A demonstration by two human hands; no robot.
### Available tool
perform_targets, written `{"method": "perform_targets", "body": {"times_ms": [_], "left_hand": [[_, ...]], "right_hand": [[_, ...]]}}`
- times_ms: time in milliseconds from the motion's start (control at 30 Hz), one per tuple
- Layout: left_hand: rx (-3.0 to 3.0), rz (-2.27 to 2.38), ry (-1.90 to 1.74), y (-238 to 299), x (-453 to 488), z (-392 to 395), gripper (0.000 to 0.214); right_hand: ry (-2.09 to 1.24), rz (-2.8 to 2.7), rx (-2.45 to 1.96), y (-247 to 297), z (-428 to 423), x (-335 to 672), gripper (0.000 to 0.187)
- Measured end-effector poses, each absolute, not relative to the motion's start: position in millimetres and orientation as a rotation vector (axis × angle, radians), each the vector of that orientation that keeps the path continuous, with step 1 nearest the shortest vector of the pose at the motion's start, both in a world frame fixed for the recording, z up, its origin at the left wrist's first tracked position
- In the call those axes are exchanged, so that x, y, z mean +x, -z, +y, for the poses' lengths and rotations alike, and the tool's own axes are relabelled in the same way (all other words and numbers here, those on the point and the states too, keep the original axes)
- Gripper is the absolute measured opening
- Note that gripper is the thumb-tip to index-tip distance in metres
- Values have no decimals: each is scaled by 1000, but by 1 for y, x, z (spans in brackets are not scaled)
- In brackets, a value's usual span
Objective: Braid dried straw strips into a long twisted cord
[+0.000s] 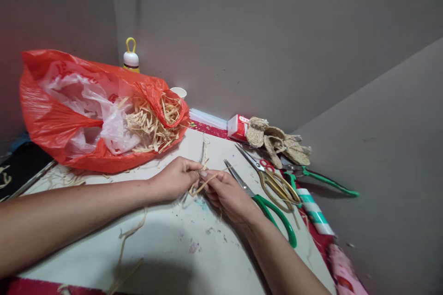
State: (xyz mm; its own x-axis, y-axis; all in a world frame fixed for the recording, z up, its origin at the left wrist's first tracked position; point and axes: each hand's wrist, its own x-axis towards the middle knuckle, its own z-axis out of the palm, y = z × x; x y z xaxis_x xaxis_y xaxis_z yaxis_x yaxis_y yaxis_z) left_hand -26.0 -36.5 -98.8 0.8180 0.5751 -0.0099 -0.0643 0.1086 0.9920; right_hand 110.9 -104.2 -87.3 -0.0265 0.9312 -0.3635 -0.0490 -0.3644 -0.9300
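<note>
Near edge: loose strips [122, 246] trail over a white, paint-spotted board [166, 244], red cloth [51, 286] showing under it; a pink item [344, 269] at lower right, its nature unclear. Further in, both hands meet above the board. Left hand [178, 177] has thumb and forefinger closed in a pinch; right hand [226, 191] likewise, its other fingers curled under. Between them a pale strand [205, 185], gripped at the fingertips of both, a bent length hanging just below the tips and a thin end slanting out over the right hand. Exact crossing hidden by the fingers. Right of the hands: green scissors [254, 197] just beside, gold scissors [266, 176] past those, then a white-and-teal roll [314, 211] and a green-handled tool [325, 180]. Beyond, left: red bag [104, 162], gaping, full of straw [148, 126] and white plastic; red print on the plastic, not legible. Right: woven pieces [277, 140] heaped against a red-and-white pack [237, 127], its marks too small to read. Farthest: papers [209, 119], white cup [179, 92], yellow-looped bottle [131, 59], grey wall [242, 41].
</note>
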Motion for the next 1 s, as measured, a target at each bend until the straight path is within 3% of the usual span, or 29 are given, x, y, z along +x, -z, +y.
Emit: {"method": "perform_targets", "body": {"times_ms": [533, 1000], "left_hand": [[1225, 533, -423, 85, -25, -38, 20], [1149, 459, -308, 85, -29, -31, 24]], "right_hand": [[-1700, -1022, -1255, 75, -107, 122, 22], [-1379, -1488, -1432, 79, -106, 130, 36]]}}
